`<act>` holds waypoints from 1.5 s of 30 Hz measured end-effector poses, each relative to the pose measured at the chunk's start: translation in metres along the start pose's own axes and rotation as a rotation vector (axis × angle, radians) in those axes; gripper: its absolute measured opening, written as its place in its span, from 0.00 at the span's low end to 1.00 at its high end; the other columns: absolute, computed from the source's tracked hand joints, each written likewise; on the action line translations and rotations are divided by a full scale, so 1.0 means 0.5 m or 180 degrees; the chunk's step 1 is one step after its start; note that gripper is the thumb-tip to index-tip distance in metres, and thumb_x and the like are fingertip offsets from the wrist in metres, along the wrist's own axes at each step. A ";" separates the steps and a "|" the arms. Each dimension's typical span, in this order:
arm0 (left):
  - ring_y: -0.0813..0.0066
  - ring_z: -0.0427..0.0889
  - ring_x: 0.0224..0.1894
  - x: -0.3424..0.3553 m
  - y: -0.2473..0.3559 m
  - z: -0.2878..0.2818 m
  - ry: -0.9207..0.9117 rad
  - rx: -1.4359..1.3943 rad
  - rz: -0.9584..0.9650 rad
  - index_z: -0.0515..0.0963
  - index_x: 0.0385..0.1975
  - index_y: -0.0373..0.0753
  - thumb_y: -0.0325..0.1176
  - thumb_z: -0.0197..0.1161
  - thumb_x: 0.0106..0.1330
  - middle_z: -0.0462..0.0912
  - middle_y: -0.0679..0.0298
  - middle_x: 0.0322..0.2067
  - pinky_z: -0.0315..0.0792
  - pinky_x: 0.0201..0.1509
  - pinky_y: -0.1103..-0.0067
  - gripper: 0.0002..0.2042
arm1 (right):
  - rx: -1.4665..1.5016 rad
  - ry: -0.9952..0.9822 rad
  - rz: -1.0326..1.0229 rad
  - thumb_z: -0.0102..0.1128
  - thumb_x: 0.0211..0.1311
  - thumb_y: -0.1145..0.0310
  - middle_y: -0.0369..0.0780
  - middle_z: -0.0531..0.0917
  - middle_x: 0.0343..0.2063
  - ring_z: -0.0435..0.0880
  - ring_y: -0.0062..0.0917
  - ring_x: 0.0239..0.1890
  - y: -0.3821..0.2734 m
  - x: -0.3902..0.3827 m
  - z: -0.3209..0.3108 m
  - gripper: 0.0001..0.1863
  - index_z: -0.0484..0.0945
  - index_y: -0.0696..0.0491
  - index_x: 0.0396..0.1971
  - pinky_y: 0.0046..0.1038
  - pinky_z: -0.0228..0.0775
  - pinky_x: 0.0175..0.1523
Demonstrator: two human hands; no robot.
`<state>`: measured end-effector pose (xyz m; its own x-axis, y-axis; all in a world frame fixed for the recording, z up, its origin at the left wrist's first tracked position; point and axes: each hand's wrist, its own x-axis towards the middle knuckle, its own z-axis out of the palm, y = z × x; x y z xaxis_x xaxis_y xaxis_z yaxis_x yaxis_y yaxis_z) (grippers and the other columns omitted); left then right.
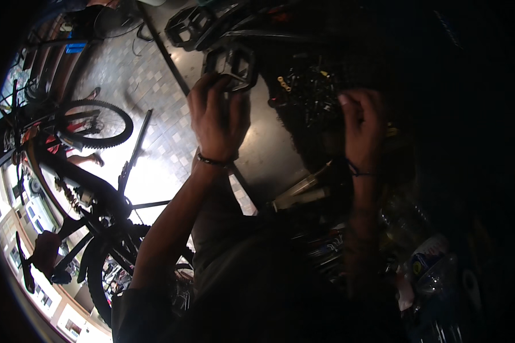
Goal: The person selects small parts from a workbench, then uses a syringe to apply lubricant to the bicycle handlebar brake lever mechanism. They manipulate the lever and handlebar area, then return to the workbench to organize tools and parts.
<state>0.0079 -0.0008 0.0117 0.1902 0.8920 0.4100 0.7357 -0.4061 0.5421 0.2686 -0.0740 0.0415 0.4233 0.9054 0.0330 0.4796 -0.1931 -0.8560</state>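
Note:
My left hand (220,117) is closed on a dark platform bicycle pedal (237,84), with its fingers on the pedal's near edge. A second dark pedal (180,31) lies just beyond it, at the far side of the metal bench top (260,143). To the right, my right hand (363,117) is at the near right edge of a heap of small dark parts (320,88). Its fingers are curled together, and deep shadow hides what they may hold. A small gold-coloured piece (283,84) shows at the heap's left side.
Pale tube-like items (300,191) lie on the bench nearer my body. A clear plastic bottle (435,266) is at the lower right, among dim clutter. Left of the bench stand a bicycle (68,183) and a bicycle wheel (123,123) on a brightly lit tiled floor (114,74).

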 end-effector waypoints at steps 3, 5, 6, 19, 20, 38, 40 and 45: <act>0.49 0.76 0.63 0.004 0.006 0.006 -0.0044 0.0078 0.0043 0.82 0.57 0.41 0.34 0.67 0.71 0.79 0.54 0.61 0.70 0.68 0.58 0.16 | -0.0179 0.0002 -0.0126 0.68 0.72 0.71 0.38 0.81 0.42 0.79 0.24 0.34 -0.008 -0.001 -0.003 0.07 0.86 0.52 0.46 0.31 0.74 0.40; 0.49 0.76 0.63 0.006 0.008 0.007 -0.0043 0.0073 0.0031 0.82 0.58 0.42 0.34 0.67 0.71 0.79 0.54 0.62 0.69 0.68 0.58 0.16 | -0.0144 -0.0132 -0.0313 0.69 0.71 0.72 0.38 0.81 0.42 0.79 0.24 0.34 0.007 0.004 0.004 0.09 0.86 0.51 0.49 0.30 0.74 0.40; 0.50 0.76 0.63 0.004 0.006 0.007 -0.0050 0.0079 0.0049 0.82 0.58 0.42 0.34 0.67 0.71 0.79 0.54 0.62 0.69 0.68 0.58 0.16 | -0.0134 -0.0175 -0.0206 0.70 0.70 0.72 0.38 0.81 0.41 0.80 0.25 0.35 0.005 0.002 0.010 0.10 0.86 0.49 0.49 0.30 0.75 0.39; 0.51 0.77 0.62 0.002 0.004 0.006 -0.0045 0.0080 0.0027 0.83 0.58 0.42 0.32 0.68 0.70 0.80 0.55 0.61 0.70 0.67 0.60 0.17 | -0.0568 -0.0792 -0.0472 0.78 0.60 0.71 0.33 0.77 0.32 0.76 0.22 0.28 -0.015 0.012 0.061 0.12 0.89 0.48 0.44 0.28 0.72 0.35; 0.52 0.77 0.62 0.003 0.004 0.005 -0.0047 0.0070 0.0021 0.83 0.57 0.42 0.32 0.68 0.70 0.80 0.55 0.61 0.70 0.67 0.60 0.16 | -0.0654 -0.0735 -0.0592 0.78 0.60 0.71 0.34 0.77 0.31 0.76 0.22 0.29 -0.010 0.013 0.067 0.11 0.89 0.48 0.43 0.28 0.72 0.35; 0.50 0.77 0.62 0.001 -0.002 0.006 -0.0027 0.0006 -0.0012 0.82 0.56 0.41 0.34 0.67 0.71 0.79 0.55 0.61 0.70 0.67 0.59 0.16 | -0.0419 -0.1010 -0.0343 0.75 0.62 0.72 0.34 0.80 0.34 0.81 0.28 0.35 -0.031 0.014 0.045 0.08 0.87 0.47 0.41 0.35 0.72 0.46; 0.49 0.77 0.62 0.002 0.000 0.004 -0.0044 0.0027 -0.0011 0.82 0.56 0.41 0.34 0.67 0.71 0.79 0.54 0.61 0.70 0.66 0.59 0.15 | -0.0565 -0.0931 -0.0798 0.75 0.62 0.73 0.33 0.77 0.32 0.74 0.19 0.29 -0.008 0.011 0.057 0.09 0.89 0.48 0.41 0.26 0.69 0.34; 0.49 0.77 0.62 0.001 -0.001 0.002 -0.0053 0.0042 -0.0049 0.82 0.55 0.40 0.34 0.67 0.71 0.80 0.54 0.61 0.71 0.66 0.59 0.15 | -0.0617 -0.1023 -0.0547 0.78 0.58 0.74 0.32 0.77 0.32 0.73 0.19 0.30 -0.009 0.006 0.036 0.10 0.89 0.48 0.39 0.25 0.69 0.34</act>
<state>0.0084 -0.0001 0.0109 0.1896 0.9014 0.3893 0.7471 -0.3897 0.5384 0.2540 -0.0639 0.0361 0.0777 0.9967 -0.0222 0.6712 -0.0688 -0.7381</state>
